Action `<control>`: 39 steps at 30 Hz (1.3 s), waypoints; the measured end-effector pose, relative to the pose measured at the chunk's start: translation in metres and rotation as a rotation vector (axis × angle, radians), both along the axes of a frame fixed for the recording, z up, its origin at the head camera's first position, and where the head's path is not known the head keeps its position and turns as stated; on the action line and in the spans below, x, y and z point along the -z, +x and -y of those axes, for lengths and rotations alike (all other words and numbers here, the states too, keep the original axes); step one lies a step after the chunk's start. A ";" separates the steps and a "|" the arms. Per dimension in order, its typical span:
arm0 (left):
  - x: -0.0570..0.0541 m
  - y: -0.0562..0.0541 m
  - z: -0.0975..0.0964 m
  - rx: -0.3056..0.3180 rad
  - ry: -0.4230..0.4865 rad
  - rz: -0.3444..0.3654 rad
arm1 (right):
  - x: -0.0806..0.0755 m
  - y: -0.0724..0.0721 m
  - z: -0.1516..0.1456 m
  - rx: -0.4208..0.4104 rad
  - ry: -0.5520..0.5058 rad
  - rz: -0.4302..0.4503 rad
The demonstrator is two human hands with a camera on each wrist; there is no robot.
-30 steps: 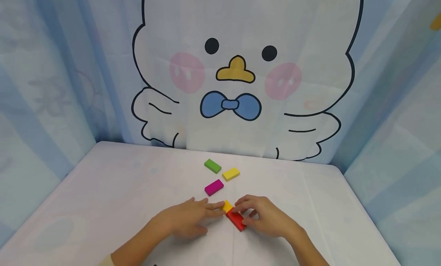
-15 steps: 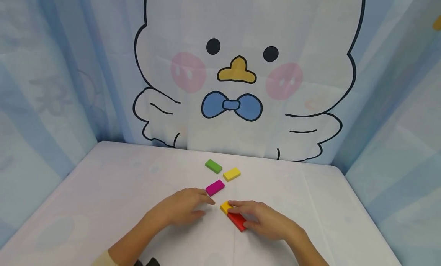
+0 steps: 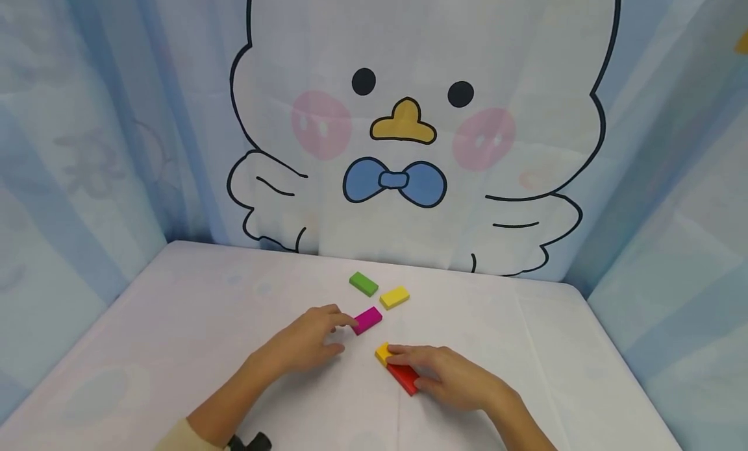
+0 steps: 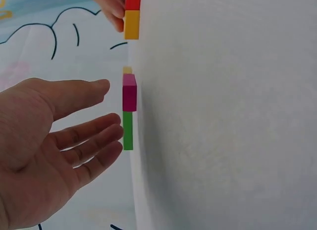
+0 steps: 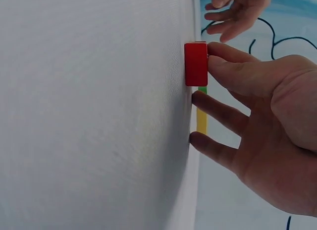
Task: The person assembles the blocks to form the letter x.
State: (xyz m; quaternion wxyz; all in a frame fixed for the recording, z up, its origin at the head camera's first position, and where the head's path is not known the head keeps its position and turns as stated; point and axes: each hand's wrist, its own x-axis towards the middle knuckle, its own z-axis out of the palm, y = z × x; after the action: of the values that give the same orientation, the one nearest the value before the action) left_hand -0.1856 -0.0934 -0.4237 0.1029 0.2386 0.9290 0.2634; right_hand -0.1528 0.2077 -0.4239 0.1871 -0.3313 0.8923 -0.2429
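A small orange block (image 3: 382,353) and a red block (image 3: 403,379) lie end to end in a slanted line on the white table. My right hand (image 3: 452,374) rests on them from above, index finger over their joint and thumb on the red one. In the right wrist view the thumb touches the top of the red block (image 5: 196,66), with two other fingers at the tabletop. My left hand (image 3: 312,339) hovers with loosely spread fingers, index fingertip right at the left end of a magenta block (image 3: 369,320). The left wrist view shows nothing between its thumb and fingers.
Behind the magenta block lie a yellow block (image 3: 394,298) and a green block (image 3: 363,283). A curtain (image 3: 403,230) with a cartoon bird hangs along the table's back edge. A black object (image 3: 257,442) shows beside the left sleeve (image 3: 188,437).
My left hand has left the orange block and moved up and left to the magenta one. The right hand's fingers have flattened over the orange and red blocks, which stay nearly in place.
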 end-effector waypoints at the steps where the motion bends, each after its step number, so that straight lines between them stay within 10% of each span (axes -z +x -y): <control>1: 0.000 -0.002 0.000 -0.007 0.003 0.000 | 0.000 0.000 0.000 0.002 -0.001 0.000; 23: 0.013 -0.049 -0.019 0.034 0.085 0.097 | 0.001 0.000 0.000 -0.018 -0.021 -0.045; 39: 0.010 -0.057 -0.036 0.079 0.005 0.087 | 0.003 0.001 -0.002 -0.013 -0.030 -0.043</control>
State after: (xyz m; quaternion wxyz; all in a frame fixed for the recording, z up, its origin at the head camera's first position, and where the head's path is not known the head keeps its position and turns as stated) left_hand -0.2427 -0.0578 -0.4335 0.1527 0.2635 0.9130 0.2714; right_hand -0.1522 0.2099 -0.4264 0.1645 -0.3452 0.8901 -0.2479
